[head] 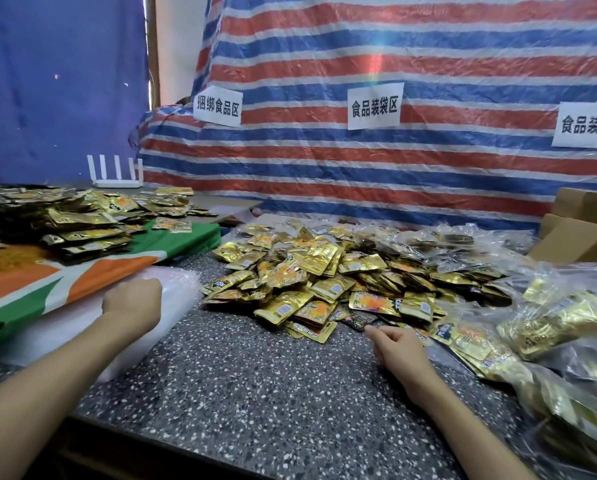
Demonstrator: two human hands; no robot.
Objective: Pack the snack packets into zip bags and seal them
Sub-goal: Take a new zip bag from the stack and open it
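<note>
Right of the snack packet pile (324, 282), filled zip bags (567, 317) held gold packets. Over on its left, the left hand (132, 299) sat on empty bags (176, 289), fingers hidden, can't tell; the right hand (397, 344) was loosely curled, empty.

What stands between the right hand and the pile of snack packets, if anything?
Nothing visible. The right hand is at the near edge of the pile of snack packets, right beside a dark packet, with only bare table around it. The left hand rests on the clear zip bags.
</note>
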